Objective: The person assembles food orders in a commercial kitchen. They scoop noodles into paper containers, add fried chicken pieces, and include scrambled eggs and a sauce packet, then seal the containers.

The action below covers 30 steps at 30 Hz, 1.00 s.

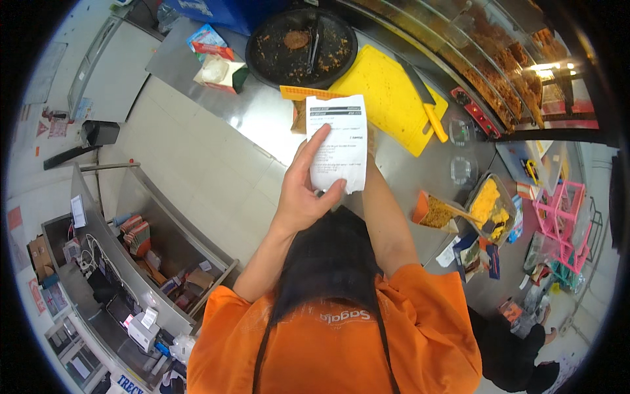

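Holding white slip (344,154) by left edge in left hand (300,192), right hand (372,146) mostly hidden, its grip unclear, edge of counter (256,118) leftward

The single fisheye view looks steeply downward from the wearer's head, taking in the left hand (298,194) and orange shirt (338,345) at close range and the counter (259,111) farther ahead.

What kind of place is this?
Probably a takeaway food counter or its kitchen: a lit display case with shelves of browned food, a yellow cutting board with a knife on it, and a printed slip, possibly an order ticket.
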Available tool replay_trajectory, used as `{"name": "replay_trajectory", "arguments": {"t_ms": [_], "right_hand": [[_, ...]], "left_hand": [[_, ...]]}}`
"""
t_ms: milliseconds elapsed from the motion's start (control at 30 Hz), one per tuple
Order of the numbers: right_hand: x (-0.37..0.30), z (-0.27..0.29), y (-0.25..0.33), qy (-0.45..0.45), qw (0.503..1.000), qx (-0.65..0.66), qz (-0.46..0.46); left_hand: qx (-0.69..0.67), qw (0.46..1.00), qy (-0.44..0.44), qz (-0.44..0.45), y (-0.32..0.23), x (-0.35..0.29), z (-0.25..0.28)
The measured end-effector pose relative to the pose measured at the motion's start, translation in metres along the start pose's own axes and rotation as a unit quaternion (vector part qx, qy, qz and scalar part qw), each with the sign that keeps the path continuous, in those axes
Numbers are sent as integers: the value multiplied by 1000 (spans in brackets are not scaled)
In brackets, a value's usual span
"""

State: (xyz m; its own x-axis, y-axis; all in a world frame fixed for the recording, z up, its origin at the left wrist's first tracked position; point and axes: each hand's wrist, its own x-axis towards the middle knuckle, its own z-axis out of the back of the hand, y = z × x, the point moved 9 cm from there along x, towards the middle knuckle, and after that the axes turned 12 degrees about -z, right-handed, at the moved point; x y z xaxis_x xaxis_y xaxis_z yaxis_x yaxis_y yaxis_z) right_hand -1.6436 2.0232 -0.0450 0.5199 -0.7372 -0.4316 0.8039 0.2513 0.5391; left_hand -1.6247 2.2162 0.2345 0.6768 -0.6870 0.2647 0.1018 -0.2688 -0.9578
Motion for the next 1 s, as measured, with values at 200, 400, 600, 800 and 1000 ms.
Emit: {"name": "replay_trajectory", "arguments": {"t_ms": [200,400,600,800,1000], "right_hand": [[-11,2,8,111,989,-78,62],[-49,47,-18,72,996,-44,28],[-74,278,-166,-175,971,85,-138],[-10,238,-243,112,943,-274,-150],[-5,228,-278,63,926,-337,-160]], "left_hand": [[152,985,-48,-61,18,18,20],[358,915,-182,30,60,22,97],[325,916,-209,107,141,14,107],[372,881,-194,219,253,9,131],[329,911,18,247,302,21,71]]}}
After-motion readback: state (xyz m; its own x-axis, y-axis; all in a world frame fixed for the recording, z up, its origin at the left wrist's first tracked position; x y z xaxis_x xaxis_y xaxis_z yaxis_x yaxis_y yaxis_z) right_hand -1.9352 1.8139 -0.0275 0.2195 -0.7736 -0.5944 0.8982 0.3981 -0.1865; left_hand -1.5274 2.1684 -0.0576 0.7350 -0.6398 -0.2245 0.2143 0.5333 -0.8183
